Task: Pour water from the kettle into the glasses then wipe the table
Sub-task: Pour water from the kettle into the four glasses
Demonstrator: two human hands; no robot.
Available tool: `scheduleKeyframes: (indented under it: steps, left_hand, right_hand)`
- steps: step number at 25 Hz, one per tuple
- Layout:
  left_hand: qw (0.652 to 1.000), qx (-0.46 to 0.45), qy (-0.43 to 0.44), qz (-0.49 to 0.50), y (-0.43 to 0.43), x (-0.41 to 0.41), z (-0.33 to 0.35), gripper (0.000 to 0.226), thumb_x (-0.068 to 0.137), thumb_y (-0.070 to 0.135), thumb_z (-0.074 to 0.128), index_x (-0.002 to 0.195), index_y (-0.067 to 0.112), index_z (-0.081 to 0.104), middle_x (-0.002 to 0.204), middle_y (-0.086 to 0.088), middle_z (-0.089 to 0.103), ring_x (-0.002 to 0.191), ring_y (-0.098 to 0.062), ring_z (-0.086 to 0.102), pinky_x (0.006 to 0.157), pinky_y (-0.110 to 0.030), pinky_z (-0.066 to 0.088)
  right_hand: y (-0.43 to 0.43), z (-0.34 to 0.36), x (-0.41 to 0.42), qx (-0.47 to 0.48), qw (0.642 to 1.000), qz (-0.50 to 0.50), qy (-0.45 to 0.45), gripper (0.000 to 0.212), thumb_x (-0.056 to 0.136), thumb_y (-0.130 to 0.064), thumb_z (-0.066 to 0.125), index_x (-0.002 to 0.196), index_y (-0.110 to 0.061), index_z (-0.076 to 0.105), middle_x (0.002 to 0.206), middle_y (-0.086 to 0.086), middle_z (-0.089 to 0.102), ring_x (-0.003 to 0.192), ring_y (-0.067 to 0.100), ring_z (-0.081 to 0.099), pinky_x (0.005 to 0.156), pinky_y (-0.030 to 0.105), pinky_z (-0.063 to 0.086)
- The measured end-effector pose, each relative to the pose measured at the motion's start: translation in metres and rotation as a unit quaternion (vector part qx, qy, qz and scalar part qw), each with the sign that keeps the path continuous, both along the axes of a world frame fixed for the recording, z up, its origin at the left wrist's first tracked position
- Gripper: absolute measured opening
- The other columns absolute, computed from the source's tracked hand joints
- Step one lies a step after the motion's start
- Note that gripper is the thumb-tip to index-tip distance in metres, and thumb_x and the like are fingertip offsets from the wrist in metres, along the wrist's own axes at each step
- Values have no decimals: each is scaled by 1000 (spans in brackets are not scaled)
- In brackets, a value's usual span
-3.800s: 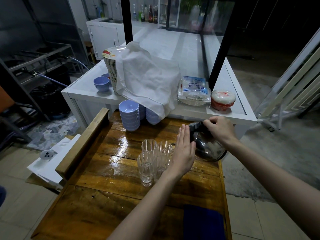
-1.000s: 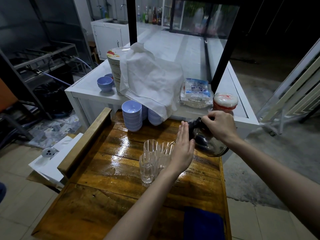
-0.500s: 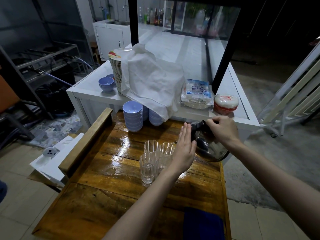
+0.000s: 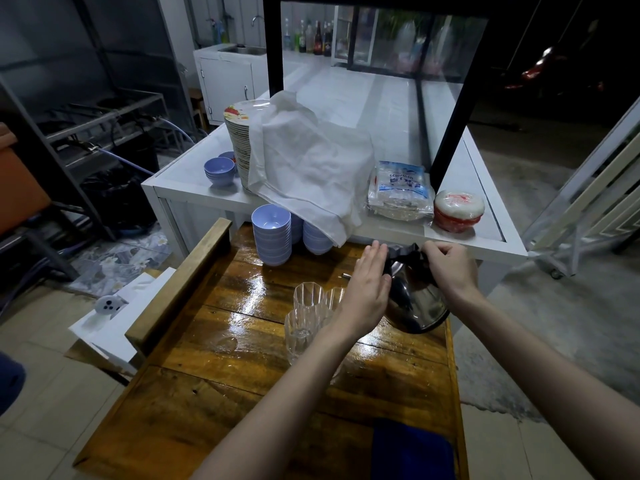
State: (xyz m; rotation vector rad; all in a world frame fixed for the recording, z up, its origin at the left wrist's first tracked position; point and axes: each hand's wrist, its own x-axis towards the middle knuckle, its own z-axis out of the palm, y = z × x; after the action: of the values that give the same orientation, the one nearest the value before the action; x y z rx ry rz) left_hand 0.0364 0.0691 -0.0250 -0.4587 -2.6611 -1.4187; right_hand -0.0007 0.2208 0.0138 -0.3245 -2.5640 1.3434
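Observation:
A shiny metal kettle [image 4: 415,306] with a black handle hangs tilted over the right side of the wet wooden table [image 4: 214,368]. My right hand [image 4: 450,268] grips its black handle from above. My left hand [image 4: 367,292] is flat, fingers together, pressed against the kettle's left side near the lid. Clear ribbed glasses [image 4: 304,313] stand clustered just left of the kettle; my left wrist hides some of them. The kettle's spout is hidden behind my left hand. A dark blue cloth [image 4: 412,448] lies at the table's near right edge.
Stacks of lilac bowls [image 4: 272,233] stand at the table's far end, under a white cloth [image 4: 311,168] draped over stacked plates. A white counter [image 4: 485,237] behind holds a plastic packet [image 4: 398,188] and a red-white tub [image 4: 459,211]. A raised wooden rail [image 4: 180,282] runs along the table's left side.
The kettle with both hands on it has stayed over the glasses, shifting slightly; my left hand has slid a little higher along the kettle's side toward the handle.

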Motion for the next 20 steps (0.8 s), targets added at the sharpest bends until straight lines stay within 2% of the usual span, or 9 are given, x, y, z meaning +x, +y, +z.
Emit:
scheduleKeyframes:
  steps: [3, 7, 11, 16, 20]
  left_hand:
    - [1000, 14, 8, 27, -8, 1, 1, 55, 102, 17, 34, 152, 12, 11, 160, -1, 5, 146, -9, -4, 120, -27, -1]
    - [998, 27, -3, 53, -20, 2, -3, 57, 102, 19, 32, 152, 14, 5, 161, 0, -1, 146, -7, -8, 120, -28, -1]
    - [996, 41, -22, 75, -28, 5, -9, 58, 102, 19, 32, 152, 14, 3, 161, 0, -3, 145, -7, -8, 120, -27, -1]
    - [995, 43, -26, 90, -35, 8, -16, 59, 102, 16, 32, 151, 12, 1, 160, -1, -5, 146, -9, -9, 120, -28, -2]
    - [994, 48, -34, 97, -37, 10, -16, 60, 102, 18, 32, 151, 13, -2, 160, -1, -8, 146, -9, -10, 120, -29, -2]
  right_hand:
    - [-13, 6, -9, 30, 999, 39, 16, 39, 86, -32, 56, 61, -3, 65, 59, 9, 61, 59, 19, 52, 56, 32, 37]
    - [-29, 17, -23, 101, 989, 99, 36, 39, 88, -28, 55, 63, -1, 67, 65, 18, 67, 56, 18, 50, 52, 31, 34]
    - [-44, 23, -29, 151, 977, 145, 40, 35, 89, -26, 57, 56, -18, 63, 58, 3, 63, 56, 12, 53, 51, 24, 34]
    - [-58, 21, -34, 206, 962, 166, 63, 34, 88, -28, 57, 55, -19, 61, 58, 4, 61, 64, 23, 57, 65, 29, 33]
    - [-64, 20, -38, 223, 954, 181, 85, 36, 85, -31, 55, 62, -8, 70, 62, 8, 67, 67, 27, 62, 73, 37, 44]
